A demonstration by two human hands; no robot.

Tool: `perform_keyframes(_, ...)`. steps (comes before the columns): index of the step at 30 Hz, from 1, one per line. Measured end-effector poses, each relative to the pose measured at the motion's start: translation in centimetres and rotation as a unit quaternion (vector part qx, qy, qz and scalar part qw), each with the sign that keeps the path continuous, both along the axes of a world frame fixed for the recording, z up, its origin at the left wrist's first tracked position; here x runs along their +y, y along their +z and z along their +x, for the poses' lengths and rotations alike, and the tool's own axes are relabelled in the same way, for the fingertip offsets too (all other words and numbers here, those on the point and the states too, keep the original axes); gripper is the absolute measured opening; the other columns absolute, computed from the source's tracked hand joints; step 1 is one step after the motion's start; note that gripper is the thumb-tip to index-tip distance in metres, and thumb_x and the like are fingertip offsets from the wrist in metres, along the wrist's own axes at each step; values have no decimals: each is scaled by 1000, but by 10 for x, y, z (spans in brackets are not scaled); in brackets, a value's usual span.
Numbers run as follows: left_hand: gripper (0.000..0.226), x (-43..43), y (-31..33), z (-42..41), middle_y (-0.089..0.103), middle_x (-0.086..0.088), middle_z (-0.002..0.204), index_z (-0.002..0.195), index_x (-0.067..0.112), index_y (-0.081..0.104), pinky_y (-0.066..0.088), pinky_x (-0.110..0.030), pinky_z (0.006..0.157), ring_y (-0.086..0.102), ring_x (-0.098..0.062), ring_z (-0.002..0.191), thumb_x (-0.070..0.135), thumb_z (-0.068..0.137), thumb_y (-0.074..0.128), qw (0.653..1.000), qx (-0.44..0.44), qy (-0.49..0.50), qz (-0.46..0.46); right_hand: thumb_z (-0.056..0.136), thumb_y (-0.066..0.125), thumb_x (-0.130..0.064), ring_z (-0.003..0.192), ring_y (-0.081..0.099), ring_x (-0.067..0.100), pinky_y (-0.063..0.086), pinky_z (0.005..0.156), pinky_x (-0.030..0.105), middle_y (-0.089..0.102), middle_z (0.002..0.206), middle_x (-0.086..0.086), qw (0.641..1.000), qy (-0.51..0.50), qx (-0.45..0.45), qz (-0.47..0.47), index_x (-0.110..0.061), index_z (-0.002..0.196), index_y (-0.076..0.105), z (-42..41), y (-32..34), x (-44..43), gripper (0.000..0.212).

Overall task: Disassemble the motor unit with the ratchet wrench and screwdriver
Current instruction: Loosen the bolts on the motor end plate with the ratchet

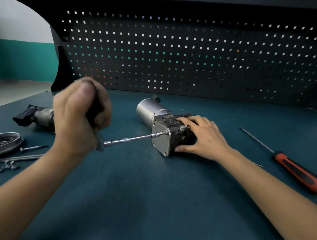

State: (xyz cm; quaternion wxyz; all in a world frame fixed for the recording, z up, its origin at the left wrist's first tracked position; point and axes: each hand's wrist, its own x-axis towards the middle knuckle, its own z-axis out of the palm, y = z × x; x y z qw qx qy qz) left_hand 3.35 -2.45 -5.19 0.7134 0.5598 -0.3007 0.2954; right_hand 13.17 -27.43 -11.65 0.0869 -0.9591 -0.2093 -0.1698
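The motor unit (159,118) lies on its side in the middle of the green bench mat, a silver cylinder joined to a dark block with a silver end plate (161,138). My right hand (202,138) lies over the dark block with fingers spread, holding it down. My left hand (81,114) grips the dark handle of the ratchet wrench (127,140), which stands upright and is blurred. The wrench's long extension runs level to a bolt on the end plate. A red and black screwdriver (295,169) lies on the mat at the right, untouched.
At the left lie a second dirty motor part (36,116), a round pulley-like disc (4,144), a thin rod (34,148), long bolts (19,158) and small metal bits (5,167). A black pegboard (193,58) stands along the back edge.
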Motion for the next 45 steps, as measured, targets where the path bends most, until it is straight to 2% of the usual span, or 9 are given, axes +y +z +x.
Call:
perform_keyframes(7, 26, -5, 8, -8, 39, 4, 43, 58, 14, 41, 30, -23, 41, 34, -12, 38, 33, 76, 39, 989, -21, 98, 106, 64, 60, -72, 131, 32, 18, 0, 115, 41, 40, 133, -3, 1000, -6, -20, -23, -33, 143, 28, -2, 3, 3, 94)
perform_keyframes(12, 37, -9, -3, -35, 44, 9, 54, 66, 18, 49, 36, -13, 52, 44, -10, 51, 42, 92, 39, 810, -296, 118, 492, 62, 62, -72, 126, 34, 19, 11, 114, 38, 42, 128, -1, 1000, -6, -27, -10, -33, 142, 32, -4, 2, 6, 94)
perform_keyframes(17, 38, -18, -10, -23, 42, 10, 46, 63, 22, 47, 24, -15, 39, 33, -4, 36, 46, 92, 41, 990, -55, 108, 74, 62, 67, -66, 125, 31, 17, 28, 105, 34, 40, 129, -1, 998, 6, -10, 55, -33, 142, 33, -2, -5, 6, 93)
perform_keyframes(23, 44, 8, -5, 12, 27, 9, 41, 63, 18, 33, 19, -14, 34, 21, -3, 32, 46, 97, 35, 904, 270, 13, -330, 65, 72, -57, 132, 28, 17, 28, 105, 31, 32, 141, -4, 992, 21, 54, 111, -38, 143, 28, -3, -3, 0, 91)
perform_keyframes(29, 41, -37, -9, 10, 33, 9, 41, 67, 17, 33, 28, -14, 37, 29, -7, 34, 43, 98, 36, 915, 241, -12, -323, 83, 65, -33, 137, 25, 22, 24, 108, 29, 18, 152, 7, 984, -95, 96, 112, -13, 147, 17, -20, 2, -17, 83)
perform_keyframes(32, 39, -62, -10, 9, 40, 9, 45, 70, 16, 36, 34, -15, 41, 36, -7, 38, 42, 99, 33, 943, 200, -2, -265, 91, 51, -14, 83, 59, 16, 42, 65, 19, 60, 104, 10, 892, -154, 62, 420, -8, 95, 60, -40, 3, -12, 11)
perform_keyframes(40, 33, -96, -13, 10, 49, 5, 58, 72, 18, 42, 44, -18, 50, 49, -5, 48, 37, 98, 36, 965, 165, -2, -205, 98, 33, -18, 55, 69, 16, 51, 46, 17, 71, 66, 9, 528, -10, 387, 756, -4, 88, 57, -48, 9, 25, 29)
perform_keyframes(43, 32, -101, -12, 11, 50, 6, 56, 72, 17, 43, 46, -18, 49, 51, -4, 48, 37, 97, 37, 969, 155, -4, -192, 97, 36, -18, 51, 67, 14, 47, 41, 16, 70, 63, 7, 517, -21, 356, 778, -6, 83, 58, -41, 13, 19, 28)
perform_keyframes(45, 32, -103, -12, 12, 51, 7, 56, 72, 17, 42, 46, -18, 50, 51, -4, 48, 36, 97, 38, 971, 147, 1, -187, 95, 40, -20, 46, 62, 13, 41, 42, 16, 67, 57, 3, 628, -82, 303, 712, -8, 76, 59, -34, 10, 16, 29)
